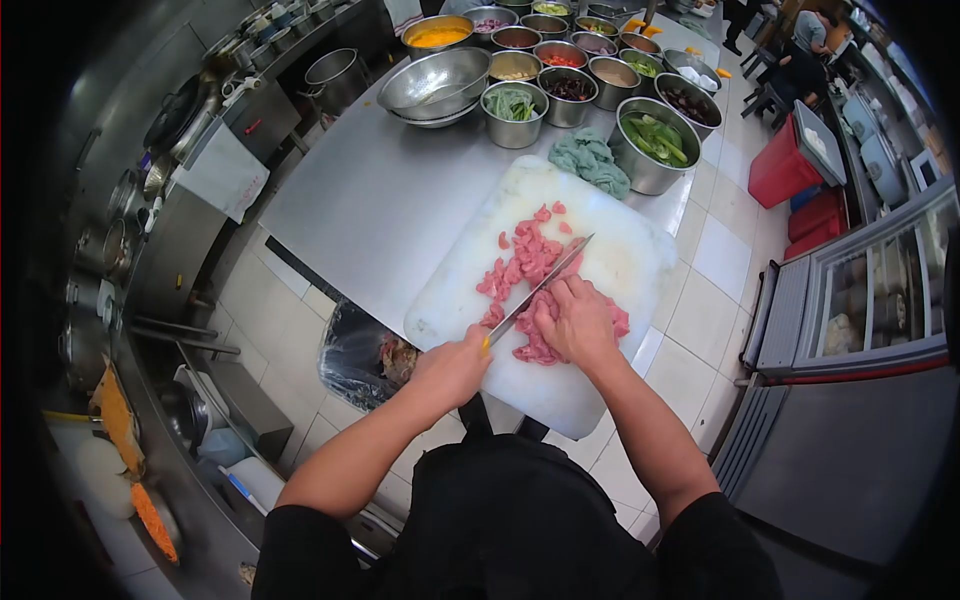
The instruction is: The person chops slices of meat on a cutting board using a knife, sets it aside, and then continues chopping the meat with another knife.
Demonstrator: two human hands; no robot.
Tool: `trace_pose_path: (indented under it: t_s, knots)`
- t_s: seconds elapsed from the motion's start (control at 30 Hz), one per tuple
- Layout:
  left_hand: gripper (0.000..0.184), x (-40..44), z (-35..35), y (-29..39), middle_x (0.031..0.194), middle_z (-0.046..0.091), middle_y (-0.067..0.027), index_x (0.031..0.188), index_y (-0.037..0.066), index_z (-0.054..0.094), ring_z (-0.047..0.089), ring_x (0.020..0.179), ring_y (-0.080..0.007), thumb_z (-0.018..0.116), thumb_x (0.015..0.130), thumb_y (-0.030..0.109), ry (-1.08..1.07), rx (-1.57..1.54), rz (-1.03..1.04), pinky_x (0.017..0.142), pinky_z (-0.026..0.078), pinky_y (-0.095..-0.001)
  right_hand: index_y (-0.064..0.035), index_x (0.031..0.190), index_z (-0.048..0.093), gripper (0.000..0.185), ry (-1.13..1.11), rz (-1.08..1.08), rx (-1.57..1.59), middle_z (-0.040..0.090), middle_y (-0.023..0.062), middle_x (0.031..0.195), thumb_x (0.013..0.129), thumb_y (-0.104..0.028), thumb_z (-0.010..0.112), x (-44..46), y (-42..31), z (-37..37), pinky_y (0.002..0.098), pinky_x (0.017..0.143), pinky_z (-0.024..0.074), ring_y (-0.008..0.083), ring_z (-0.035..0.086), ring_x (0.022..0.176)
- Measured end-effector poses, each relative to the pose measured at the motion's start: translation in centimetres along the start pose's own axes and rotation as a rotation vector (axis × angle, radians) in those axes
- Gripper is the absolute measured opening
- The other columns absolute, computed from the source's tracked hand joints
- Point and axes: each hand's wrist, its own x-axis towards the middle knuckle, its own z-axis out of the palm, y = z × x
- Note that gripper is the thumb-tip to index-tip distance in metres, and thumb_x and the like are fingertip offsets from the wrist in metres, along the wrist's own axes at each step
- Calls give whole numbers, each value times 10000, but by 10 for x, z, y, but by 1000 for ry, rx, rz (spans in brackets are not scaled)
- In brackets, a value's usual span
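Observation:
My left hand (456, 368) is wrapped round the yellow handle of a long knife (540, 288), whose blade points up and to the right across the meat. Beneath my right hand (577, 318) lies a mound of raw pink meat (538, 343), pressed down by curled fingers beside the blade. Cut pieces of meat (528, 252) are scattered on the other side of the knife. All of it rests on a white cutting board (480, 220), which hangs over the near edge of the steel table (350, 190). A green cloth (590, 162) lies crumpled at the board's far edge.
Metal bowls of cut vegetables (562, 60) crowd the table's far end, beside a wide empty steel bowl (435, 85). A lined bin (365, 355) stands below the left edge. Right are a red bin (785, 160) and a glass-fronted fridge (880, 280); people are farther back.

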Motion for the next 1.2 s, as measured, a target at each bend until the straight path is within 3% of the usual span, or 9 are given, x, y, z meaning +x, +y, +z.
trace_pose_path:
  t_s: [0.23, 0.43, 0.57, 0.73, 0.83, 1.03, 1.2]
  knots:
    - [378, -35, -6, -39, 875, 691, -281, 1161, 15, 445, 671, 869, -496, 559, 1007, 341, -1, 67, -12, 770, 519, -572, -51, 1004, 631, 240, 89, 4, 27, 580, 151, 1006, 830, -210, 676, -8, 0, 1, 467, 829, 491, 354, 589, 927]
    - [372, -19, -25, 5, 861, 675, -301, 1143, 23, 451, 649, 853, -518, 568, 997, 345, 104, -46, 50, 777, 498, -592, -52, 965, 628, 227, 117, -8, 9, 578, 143, 1001, 793, -184, 691, -9, 2, 3, 466, 814, 494, 345, 588, 927]
    - [373, -13, -14, 9, 844, 677, -294, 1140, 16, 448, 656, 842, -509, 562, 1001, 342, 58, -40, 66, 767, 503, -589, -50, 933, 625, 214, 125, 6, 12, 592, 133, 984, 781, -184, 695, -8, -1, 1, 473, 801, 503, 347, 602, 908]
    - [363, -65, -1, -28, 849, 694, -272, 1156, 11, 451, 681, 833, -481, 556, 1007, 325, -37, 42, -38, 727, 520, -585, -50, 903, 640, 190, 132, 1, 41, 599, 124, 947, 770, -167, 706, -5, 2, 3, 455, 783, 515, 340, 613, 868]
    - [377, -70, 2, -34, 844, 669, -317, 1147, 2, 416, 655, 818, -523, 579, 996, 307, -66, -5, -47, 707, 501, -608, -47, 894, 642, 176, 129, 6, 61, 607, 131, 953, 772, -157, 706, -6, 2, 7, 450, 763, 522, 343, 619, 848]
    - [392, 12, 6, 6, 902, 701, -270, 1196, 4, 438, 685, 882, -472, 557, 1004, 324, 33, -13, 58, 761, 524, -568, -50, 886, 647, 160, 122, -32, 68, 602, 132, 916, 786, -163, 699, -3, 5, 8, 452, 723, 529, 335, 624, 824]
    - [387, -24, 0, -23, 914, 698, -275, 1171, 3, 460, 681, 898, -471, 562, 1002, 335, -23, 42, -3, 778, 520, -561, -45, 932, 632, 195, 105, -29, 66, 591, 148, 962, 806, -185, 686, -8, 6, 6, 472, 778, 505, 359, 604, 868]
